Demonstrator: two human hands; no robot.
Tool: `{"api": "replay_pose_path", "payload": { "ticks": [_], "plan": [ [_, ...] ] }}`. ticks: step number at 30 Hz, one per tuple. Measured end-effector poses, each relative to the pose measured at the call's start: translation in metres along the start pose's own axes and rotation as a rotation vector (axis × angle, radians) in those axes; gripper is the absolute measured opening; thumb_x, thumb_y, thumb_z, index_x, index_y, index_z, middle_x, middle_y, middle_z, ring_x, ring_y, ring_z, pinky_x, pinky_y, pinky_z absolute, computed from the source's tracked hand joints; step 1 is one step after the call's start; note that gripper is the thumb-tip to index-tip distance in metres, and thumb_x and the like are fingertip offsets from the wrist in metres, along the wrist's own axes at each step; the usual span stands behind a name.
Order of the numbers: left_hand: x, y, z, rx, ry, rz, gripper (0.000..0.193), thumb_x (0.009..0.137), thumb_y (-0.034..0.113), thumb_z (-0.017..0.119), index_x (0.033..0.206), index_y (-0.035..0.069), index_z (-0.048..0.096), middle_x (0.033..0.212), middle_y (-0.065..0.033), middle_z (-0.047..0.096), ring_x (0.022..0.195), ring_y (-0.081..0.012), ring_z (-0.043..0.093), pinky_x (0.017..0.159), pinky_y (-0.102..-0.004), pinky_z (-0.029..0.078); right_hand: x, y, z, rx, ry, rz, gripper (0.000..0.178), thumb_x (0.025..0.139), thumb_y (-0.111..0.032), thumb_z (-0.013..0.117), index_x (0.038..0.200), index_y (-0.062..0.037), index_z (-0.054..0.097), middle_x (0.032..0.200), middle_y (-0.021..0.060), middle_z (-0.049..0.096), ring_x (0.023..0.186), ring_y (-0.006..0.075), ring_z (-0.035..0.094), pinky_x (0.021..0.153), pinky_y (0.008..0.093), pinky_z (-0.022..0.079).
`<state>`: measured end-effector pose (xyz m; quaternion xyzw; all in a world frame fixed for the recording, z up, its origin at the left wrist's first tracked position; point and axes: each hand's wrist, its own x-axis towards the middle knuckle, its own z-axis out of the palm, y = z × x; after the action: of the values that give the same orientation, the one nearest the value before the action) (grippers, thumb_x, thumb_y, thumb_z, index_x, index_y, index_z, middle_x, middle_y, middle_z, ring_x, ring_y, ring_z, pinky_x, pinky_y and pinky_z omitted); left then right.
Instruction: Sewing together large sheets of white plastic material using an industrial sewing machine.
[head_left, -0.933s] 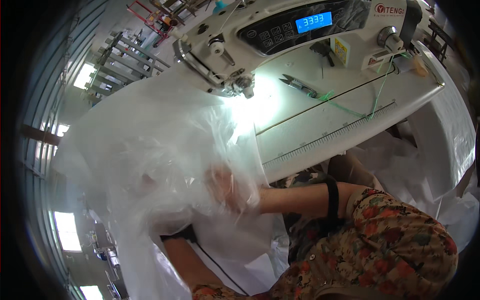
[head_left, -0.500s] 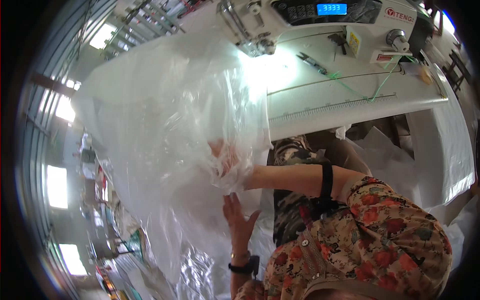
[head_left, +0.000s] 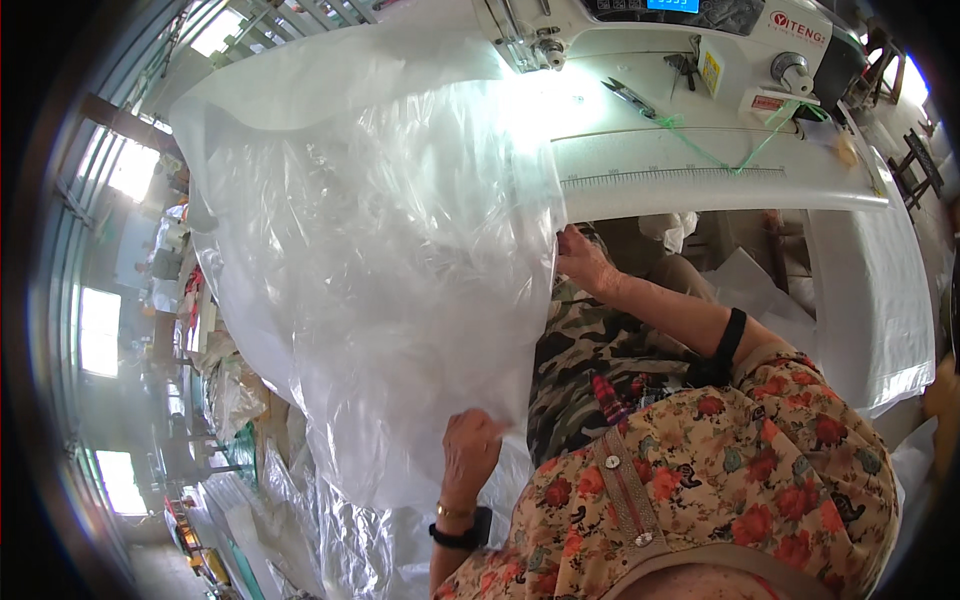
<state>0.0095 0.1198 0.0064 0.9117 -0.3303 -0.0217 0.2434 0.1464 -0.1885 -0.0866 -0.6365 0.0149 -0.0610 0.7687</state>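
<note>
A large clear plastic sheet (head_left: 370,270), possibly a bag, spreads over the left side of the sewing table and hangs down toward my lap, creased and shiny. At its right edge, just under the table front, my right hand (head_left: 588,264) is closed with the fingertips pinching the plastic. Lower down, my left hand (head_left: 470,448) is curled against the sheet near its lower right edge, its thumb blurred and pointing right. A pale sewing machine (head_left: 640,40) stands above the table, its lamp glaring over the sheet's upper right corner.
Thread snips (head_left: 630,97) and green thread (head_left: 700,145) lie on the white tabletop (head_left: 690,190), behind a printed ruler. White sheeting (head_left: 870,300) hangs at the right. Past the plastic at the left are piled materials (head_left: 230,385) and bright windows.
My right hand has come out from beneath the plastic and moved right to its edge. My left hand has curled from outstretched fingers. The sheet lies flatter, and the view has shifted slightly.
</note>
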Motion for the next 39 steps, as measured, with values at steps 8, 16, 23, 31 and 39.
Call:
{"api": "replay_pose_path", "payload": {
  "ticks": [8,16,23,31,39],
  "plan": [
    [-0.195,-0.081,0.028,0.198,-0.456,-0.270,0.019,0.071,0.009,0.065,0.087,0.016,0.074,0.080,-0.0038,0.063,0.084,-0.0254,0.061,0.083,-0.0426,0.040,-0.011,-0.012,0.009,-0.079,0.002,0.050,0.049,0.085,-0.023,0.072,0.126,-0.0011,0.056,0.117,0.0124,0.062,0.107,0.0196,0.059,0.092,0.0355,0.051],
    [-0.172,-0.089,0.048,0.377,-0.566,-0.293,0.031,0.079,0.016,0.065,0.109,0.014,0.071,0.087,-0.0099,0.068,0.090,-0.0272,0.065,0.086,-0.0440,0.046,-0.068,-0.010,-0.006,0.090,-0.182,0.283,0.039,0.089,-0.036,0.067,0.109,-0.0021,0.067,0.093,0.0050,0.068,0.081,0.0125,0.063,0.074,0.0325,0.052],
    [0.042,0.094,-0.043,-0.259,-0.091,0.086,0.026,0.088,0.007,0.063,0.114,0.000,0.064,0.109,-0.0190,0.067,0.096,-0.0361,0.066,0.082,-0.0399,0.053,-0.101,-0.019,-0.018,-0.210,-0.231,0.252,0.035,0.096,-0.033,0.059,0.097,0.0006,0.068,0.077,0.0017,0.064,0.070,0.0080,0.057,0.063,0.0291,0.048],
    [0.150,0.095,-0.018,0.368,0.468,0.140,0.035,0.084,0.007,0.065,0.117,-0.001,0.058,0.100,-0.0178,0.065,0.098,-0.0340,0.062,0.089,-0.0408,0.045,-0.135,-0.130,-0.017,-0.407,-0.535,-0.124,0.028,0.097,-0.023,0.054,0.092,0.0017,0.065,0.073,0.0122,0.064,0.064,0.0191,0.059,0.062,0.0329,0.048],
    [0.114,0.050,0.002,0.083,0.320,-0.001,0.007,0.083,0.009,0.064,0.085,0.005,0.058,0.084,-0.0078,0.058,0.085,-0.0293,0.057,0.076,-0.0396,0.043,-0.129,-0.091,-0.069,-1.053,-0.008,-0.113,0.025,0.090,-0.024,0.061,0.083,0.0010,0.062,0.066,0.0196,0.062,0.065,0.0371,0.062,0.062,0.0425,0.050]
  ]
}}
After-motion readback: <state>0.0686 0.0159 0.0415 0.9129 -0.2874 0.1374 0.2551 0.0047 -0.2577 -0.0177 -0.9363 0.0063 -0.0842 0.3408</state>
